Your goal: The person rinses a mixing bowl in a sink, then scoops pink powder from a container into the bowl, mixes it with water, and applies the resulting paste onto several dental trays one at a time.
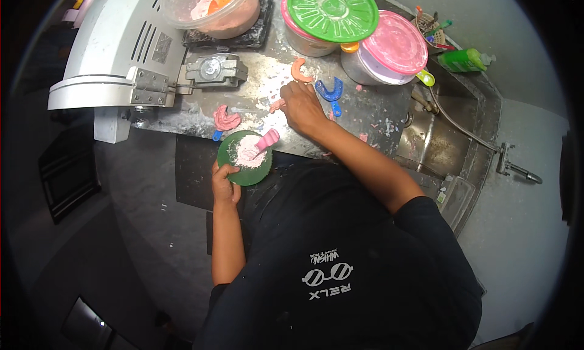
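Observation:
My left hand (225, 183) grips the rim of a green mixing bowl (228, 148), thumb on the inside, in front of the counter's edge. Pink-white powder (247, 150) lies in the bowl, with a pink scoop (267, 140) resting in it. On the metal counter my right hand (301, 108) is closed, fingers bent down, with a pink scrap (277, 105) at its thumb side. Just beyond it lies an orange-pink horseshoe-shaped piece (298, 71). A blue dental impression tray (330, 91) lies to its right. Another blue-handled tray (225, 118) filled with pink material sits near the front edge.
Along the back stand a clear tub (237, 21) of pink powder, a green-lidded tub (333, 12) and a pink-lidded tub (395, 43). A white machine (115, 46) with a metal clamp (214, 69) occupies the left. At right is a sink (447, 131) with a hose. Powder and scraps litter the counter.

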The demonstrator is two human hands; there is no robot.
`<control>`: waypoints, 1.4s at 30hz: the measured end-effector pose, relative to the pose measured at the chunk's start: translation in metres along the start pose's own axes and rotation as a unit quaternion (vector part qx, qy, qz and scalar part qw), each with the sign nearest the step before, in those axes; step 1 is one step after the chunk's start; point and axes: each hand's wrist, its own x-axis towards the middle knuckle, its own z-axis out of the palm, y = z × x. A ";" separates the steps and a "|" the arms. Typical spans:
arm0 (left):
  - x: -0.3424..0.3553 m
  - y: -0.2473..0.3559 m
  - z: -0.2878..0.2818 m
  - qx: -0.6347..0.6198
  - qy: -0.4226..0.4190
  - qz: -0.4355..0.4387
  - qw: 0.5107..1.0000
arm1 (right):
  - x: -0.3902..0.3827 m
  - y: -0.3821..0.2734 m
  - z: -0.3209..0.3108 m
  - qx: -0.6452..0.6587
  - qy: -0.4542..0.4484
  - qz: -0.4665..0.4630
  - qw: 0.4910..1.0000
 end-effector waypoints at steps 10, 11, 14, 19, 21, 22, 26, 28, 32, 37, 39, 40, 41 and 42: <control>0.009 0.005 0.013 0.015 -0.011 0.003 1.000 | -0.086 0.087 -0.086 0.075 -0.005 0.132 0.988; 0.010 0.005 0.017 0.017 -0.024 -0.003 1.000 | -0.096 0.093 -0.089 0.039 0.005 0.157 0.987; 0.014 0.004 0.030 0.043 -0.027 -0.019 0.999 | -0.128 0.101 -0.088 0.152 0.072 0.317 0.933; 0.017 0.000 0.054 0.053 -0.067 -0.029 0.996 | -0.144 0.089 -0.063 0.329 0.197 0.471 0.794; 0.018 -0.001 0.062 0.062 -0.072 -0.034 0.995 | -0.144 0.079 -0.059 0.495 0.278 0.478 0.670; 0.018 -0.001 0.065 0.068 -0.078 -0.044 0.994 | -0.144 0.076 -0.060 0.489 0.284 0.499 0.656; 0.018 -0.002 0.074 0.064 -0.089 -0.069 0.992 | -0.152 0.082 -0.078 0.560 0.257 0.380 0.690; 0.018 -0.004 0.075 0.069 -0.087 -0.069 0.991 | -0.163 0.095 -0.091 0.510 0.254 0.312 0.761; 0.018 -0.007 0.077 0.076 -0.083 -0.060 0.992 | -0.181 0.116 -0.100 0.226 0.090 0.263 0.934; 0.016 -0.010 0.077 0.069 -0.081 -0.060 0.992 | -0.177 0.106 -0.091 0.103 0.110 0.276 0.949; 0.015 -0.010 0.075 0.065 -0.077 -0.059 0.993 | -0.171 0.093 -0.089 0.115 0.124 0.296 0.940; 0.015 -0.010 0.074 0.063 -0.069 -0.060 0.994 | -0.167 0.086 -0.088 0.116 0.137 0.348 0.920; 0.015 -0.010 0.072 0.053 -0.073 -0.063 0.994 | -0.164 0.079 -0.087 0.120 0.139 0.336 0.924; 0.015 -0.010 0.071 0.062 -0.062 -0.063 0.994 | -0.162 0.072 -0.086 0.201 0.113 0.411 0.882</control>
